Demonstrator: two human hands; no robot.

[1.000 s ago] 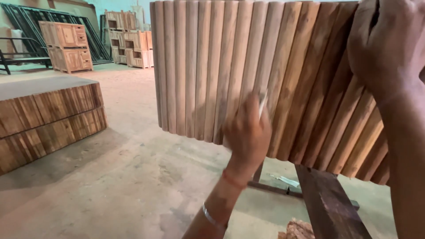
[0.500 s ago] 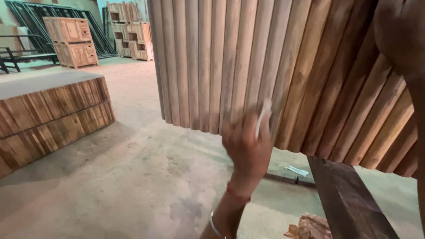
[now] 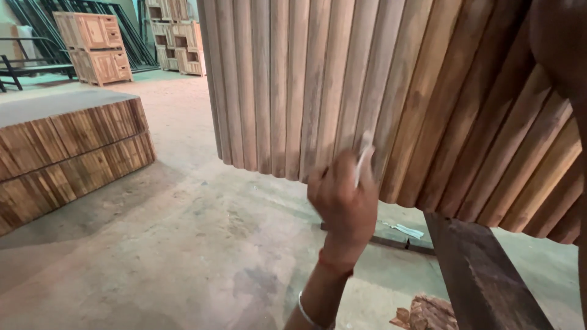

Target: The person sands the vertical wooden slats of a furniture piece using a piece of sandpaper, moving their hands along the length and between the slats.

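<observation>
The head view shows, at far left, a low curved block (image 3: 67, 153) of reddish slats on the dusty concrete floor (image 3: 183, 256). In the middle, the left hand (image 3: 343, 205) has its grip closed around a small white stick (image 3: 363, 160), the tip touching the lower edge of the fluted wooden panel (image 3: 379, 91). I think light strokes along each rounded groove work best. At right, the right hand (image 3: 559, 43) rests on the panel top; its grip is not visible. A dark beam (image 3: 483, 275) supports the panel.
</observation>
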